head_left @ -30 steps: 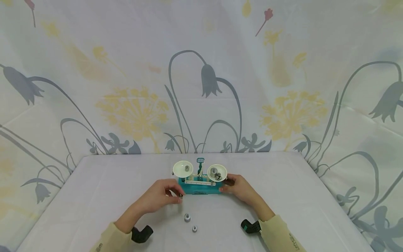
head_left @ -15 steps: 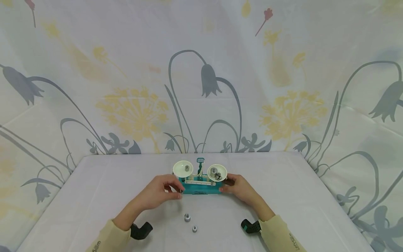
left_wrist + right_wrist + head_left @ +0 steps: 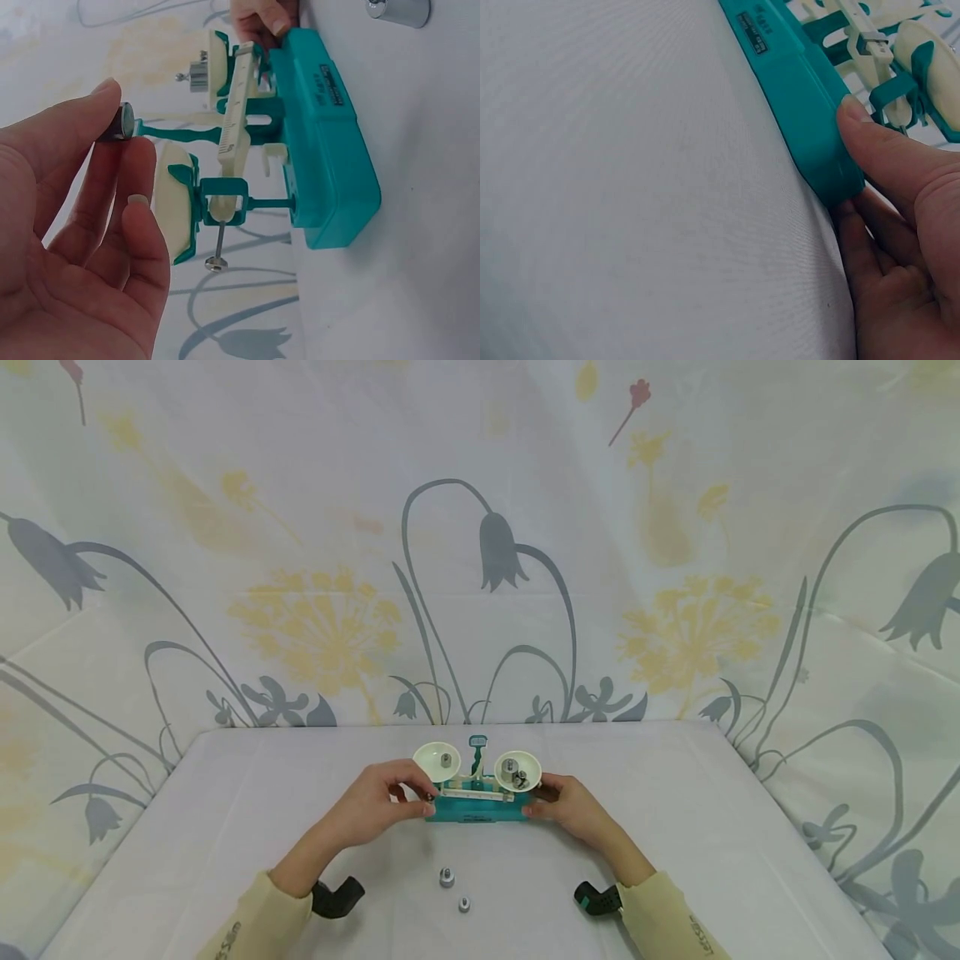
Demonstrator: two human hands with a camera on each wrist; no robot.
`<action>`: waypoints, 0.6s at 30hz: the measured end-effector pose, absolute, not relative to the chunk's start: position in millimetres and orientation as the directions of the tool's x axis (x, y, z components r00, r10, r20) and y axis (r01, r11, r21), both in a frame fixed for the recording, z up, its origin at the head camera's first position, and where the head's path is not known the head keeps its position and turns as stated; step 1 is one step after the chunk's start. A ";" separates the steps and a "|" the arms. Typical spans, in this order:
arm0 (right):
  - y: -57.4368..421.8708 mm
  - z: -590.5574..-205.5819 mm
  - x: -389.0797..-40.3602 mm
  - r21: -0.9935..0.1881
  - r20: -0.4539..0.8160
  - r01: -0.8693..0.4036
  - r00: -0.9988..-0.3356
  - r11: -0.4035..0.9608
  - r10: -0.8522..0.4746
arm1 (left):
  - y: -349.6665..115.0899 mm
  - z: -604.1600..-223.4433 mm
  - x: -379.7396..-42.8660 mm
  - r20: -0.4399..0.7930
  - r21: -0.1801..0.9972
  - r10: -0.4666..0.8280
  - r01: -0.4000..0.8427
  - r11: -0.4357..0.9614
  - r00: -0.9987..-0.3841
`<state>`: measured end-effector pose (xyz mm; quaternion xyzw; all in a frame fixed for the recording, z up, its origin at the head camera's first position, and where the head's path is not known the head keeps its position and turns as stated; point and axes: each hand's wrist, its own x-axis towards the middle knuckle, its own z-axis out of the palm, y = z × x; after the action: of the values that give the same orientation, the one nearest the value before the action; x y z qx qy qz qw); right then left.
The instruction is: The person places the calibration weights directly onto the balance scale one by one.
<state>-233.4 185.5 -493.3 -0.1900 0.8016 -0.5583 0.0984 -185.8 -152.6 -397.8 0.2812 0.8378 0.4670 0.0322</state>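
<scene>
Weight (image 3: 120,124) in left hand (image 3: 370,806) now higher

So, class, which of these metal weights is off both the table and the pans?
The held weight, pinched by the left hand. Two loose weights stand on the table; the other visible ones sit in the cream pans.
</scene>
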 end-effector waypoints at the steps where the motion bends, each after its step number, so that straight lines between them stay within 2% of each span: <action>1: 185.5 -493.2 -233.2 -0.933 0.053 -0.193 -0.909 0.304 -0.413 | -152.5 -397.3 -187.0 0.214 0.799 0.499 0.444 0.406 -0.840; 18: 185.3 -494.5 -233.4 -0.937 0.056 -0.189 -0.912 0.295 -0.407 | -149.5 -390.1 -205.6 0.272 0.759 0.434 0.469 0.451 -0.859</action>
<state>-233.4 185.3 -494.5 -0.1863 0.7988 -0.5638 0.0965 -205.6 -149.5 -390.1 0.2652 0.8516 0.4518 -0.0193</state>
